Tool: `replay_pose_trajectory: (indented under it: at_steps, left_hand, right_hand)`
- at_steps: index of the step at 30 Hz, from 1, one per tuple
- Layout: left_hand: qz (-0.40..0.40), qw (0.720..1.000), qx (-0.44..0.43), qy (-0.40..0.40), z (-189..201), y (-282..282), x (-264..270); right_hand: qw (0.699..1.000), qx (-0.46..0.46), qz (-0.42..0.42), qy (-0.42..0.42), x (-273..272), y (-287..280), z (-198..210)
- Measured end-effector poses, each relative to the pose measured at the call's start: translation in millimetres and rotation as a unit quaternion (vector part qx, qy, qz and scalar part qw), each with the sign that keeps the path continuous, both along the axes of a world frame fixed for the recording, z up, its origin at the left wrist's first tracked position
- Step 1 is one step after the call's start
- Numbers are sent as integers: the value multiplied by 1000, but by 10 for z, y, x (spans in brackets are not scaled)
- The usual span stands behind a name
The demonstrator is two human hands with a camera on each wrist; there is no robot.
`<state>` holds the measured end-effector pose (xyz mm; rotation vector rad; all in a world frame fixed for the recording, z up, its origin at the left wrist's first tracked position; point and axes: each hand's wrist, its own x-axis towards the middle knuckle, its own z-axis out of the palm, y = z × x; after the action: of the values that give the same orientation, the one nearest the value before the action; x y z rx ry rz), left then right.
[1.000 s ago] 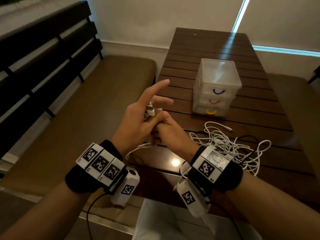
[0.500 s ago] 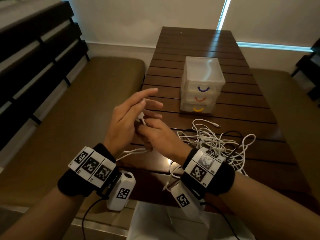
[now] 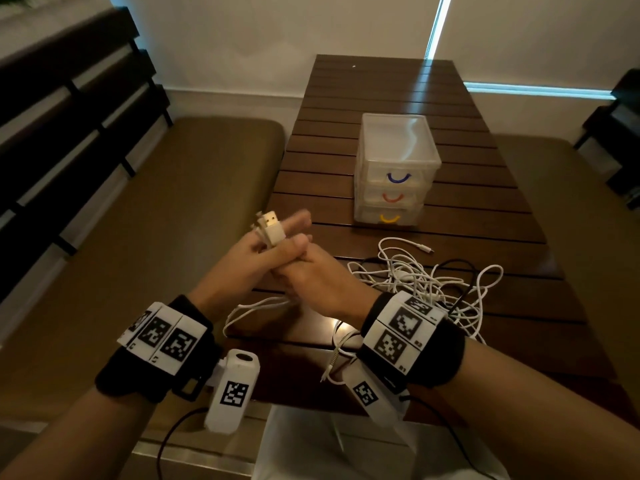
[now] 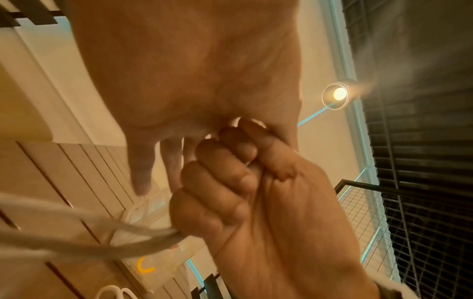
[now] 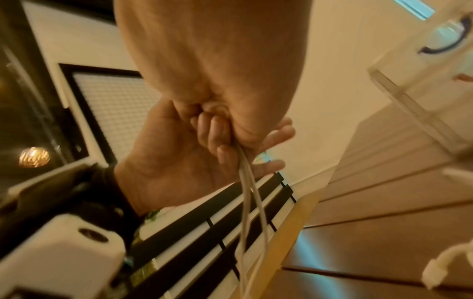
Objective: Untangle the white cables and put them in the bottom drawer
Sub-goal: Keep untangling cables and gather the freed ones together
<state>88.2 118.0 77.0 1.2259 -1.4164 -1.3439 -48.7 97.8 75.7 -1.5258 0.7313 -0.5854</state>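
Two white USB plugs (image 3: 271,227) stick up from my left hand (image 3: 242,268), pinched between thumb and forefinger above the table's near left edge. My right hand (image 3: 313,280) is pressed against it in a fist, gripping the two white strands (image 5: 247,192) that hang below it. They trail back towards the tangled heap of white cables (image 3: 427,282) on the table to the right, which has a black cable mixed in. The clear drawer unit (image 3: 398,157) stands beyond, its bottom drawer with the yellow handle (image 3: 389,219) closed.
The dark slatted wooden table (image 3: 381,84) runs away from me. Padded benches (image 3: 173,209) flank it, the left one with a dark slatted backrest. Loose white leads from the wrist cameras hang by my right wrist (image 3: 341,351).
The plugs now stand higher above my left fingers, which have closed on them. My right hand has tightened into a fist round the strands. My head has shifted a little.
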Motion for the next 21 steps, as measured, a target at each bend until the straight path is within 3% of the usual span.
replay_pose_trajectory:
  at_steps: [3,6,9,12,16,21]
  left_hand:
    - [-21,999,15,-29,70,33,-58]
    - [19,999,-41,-27,114,53,-115]
    - [86,993,-75,39,107,31,-119]
    - [99,986,-82,110,130,12,-78]
    - [43,995,-43,82,102,-19,-8]
    - [17,1000,0,23,73,-53,-17]
  right_hand:
    - [1000,-10,22,12,-54,-4,-11]
    - [999,3,28,19,-96,-31,-4]
    - [999,-10,9,-40,-56,-8,-28]
    - [997,-61,-19,-45,-40,-27,-94]
    - [990,-137,-3,-13,-53,-34,-118]
    - [994,-110,13,17,-101,-25,-164]
